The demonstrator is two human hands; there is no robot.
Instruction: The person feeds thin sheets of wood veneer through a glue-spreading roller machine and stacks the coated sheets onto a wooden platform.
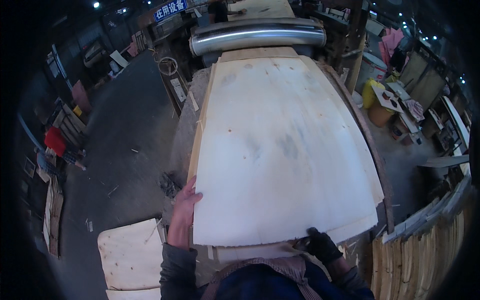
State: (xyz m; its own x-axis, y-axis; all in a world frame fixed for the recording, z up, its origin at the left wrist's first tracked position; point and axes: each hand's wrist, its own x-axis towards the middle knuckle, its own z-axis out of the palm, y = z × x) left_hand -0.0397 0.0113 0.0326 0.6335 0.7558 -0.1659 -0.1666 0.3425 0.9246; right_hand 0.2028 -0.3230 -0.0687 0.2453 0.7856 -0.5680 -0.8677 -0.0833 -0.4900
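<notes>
A large pale wood veneer sheet, with a few small knots and grey smudges, lies in front of me over other sheets whose edges show at its left and right. My left hand, bare, holds its left edge near the close corner, thumb on top and the other fingers partly hidden. At the near edge, right of the middle, my right hand in a dark glove pinches the veneer; the fingers underneath are hidden. Beyond the far end of the sheet lies a shiny metal roller across the machine.
A raised rail runs along the table's right side. Stacked veneer stands at the lower right, and loose sheets lie at the lower left. One person in red bends at far left; another person's hand is beyond the roller.
</notes>
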